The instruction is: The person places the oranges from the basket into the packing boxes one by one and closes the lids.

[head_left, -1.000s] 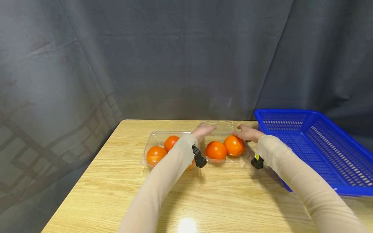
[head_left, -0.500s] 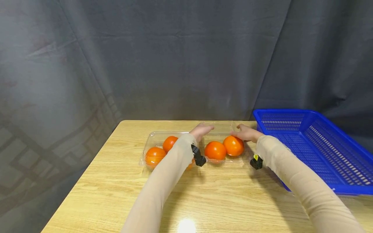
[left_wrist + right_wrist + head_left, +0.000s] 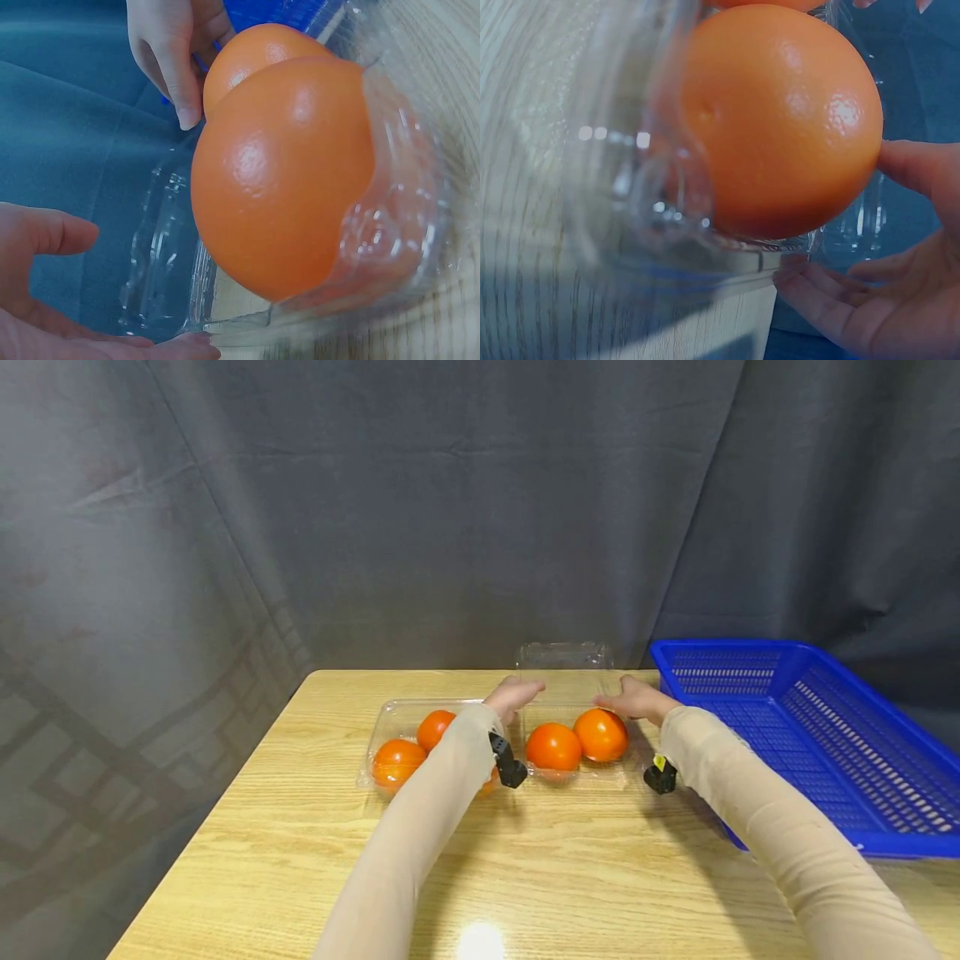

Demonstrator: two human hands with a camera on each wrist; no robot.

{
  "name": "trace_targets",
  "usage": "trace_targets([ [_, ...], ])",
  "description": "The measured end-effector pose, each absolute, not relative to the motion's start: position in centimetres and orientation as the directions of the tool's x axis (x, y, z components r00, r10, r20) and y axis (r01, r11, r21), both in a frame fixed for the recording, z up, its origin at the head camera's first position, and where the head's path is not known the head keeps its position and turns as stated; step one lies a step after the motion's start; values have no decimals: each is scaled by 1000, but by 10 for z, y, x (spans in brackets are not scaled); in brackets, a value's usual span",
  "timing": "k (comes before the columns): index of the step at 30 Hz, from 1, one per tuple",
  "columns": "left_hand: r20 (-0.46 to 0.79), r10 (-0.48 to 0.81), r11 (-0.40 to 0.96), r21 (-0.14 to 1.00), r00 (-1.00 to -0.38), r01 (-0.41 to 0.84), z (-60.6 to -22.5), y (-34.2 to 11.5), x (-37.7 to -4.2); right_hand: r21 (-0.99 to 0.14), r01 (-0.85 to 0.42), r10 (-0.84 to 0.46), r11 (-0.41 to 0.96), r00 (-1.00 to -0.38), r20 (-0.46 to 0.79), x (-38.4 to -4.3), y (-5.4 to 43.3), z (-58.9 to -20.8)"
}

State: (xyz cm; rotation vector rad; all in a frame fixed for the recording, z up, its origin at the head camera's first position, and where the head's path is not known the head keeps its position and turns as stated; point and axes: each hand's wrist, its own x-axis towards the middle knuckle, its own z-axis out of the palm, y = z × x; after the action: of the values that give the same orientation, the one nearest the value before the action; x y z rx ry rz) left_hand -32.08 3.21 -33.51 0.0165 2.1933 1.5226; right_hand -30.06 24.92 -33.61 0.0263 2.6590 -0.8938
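Two oranges, a left one and a right one, sit side by side in a clear plastic clamshell box. Its transparent lid stands raised at the back. My left hand is at the box's back left, thumb and fingers spread, fingertips by the rim in the left wrist view. At the right side is my right hand; in the right wrist view its extended fingers touch the box's side and the thumb tip meets the orange's edge. Neither hand grips anything visibly.
Left of this box stands another clear plastic box with several oranges, partly hidden by my left sleeve. A blue perforated basket is at the right. The wooden table ends before a dark grey curtain.
The clear lid has swung up at the back and now stands higher, above the table's far edge. Both hands have hardly moved, and the oranges keep their places.
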Motion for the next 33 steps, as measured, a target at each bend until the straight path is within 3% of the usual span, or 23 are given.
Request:
trace_targets([
  [7,-339,242,372,898,-909,-236,-336,33,-321,-594,98,-57,799,-970,-237,-300,249,-337],
  [20,-322,214,367,901,-922,-230,-336,33,-319,-571,144,-38,808,-955,-295,-302,250,-333],
  [33,-306,180,381,898,-935,-221,-338,35,-322,-595,132,-22,792,-969,-245,-303,251,-334],
])
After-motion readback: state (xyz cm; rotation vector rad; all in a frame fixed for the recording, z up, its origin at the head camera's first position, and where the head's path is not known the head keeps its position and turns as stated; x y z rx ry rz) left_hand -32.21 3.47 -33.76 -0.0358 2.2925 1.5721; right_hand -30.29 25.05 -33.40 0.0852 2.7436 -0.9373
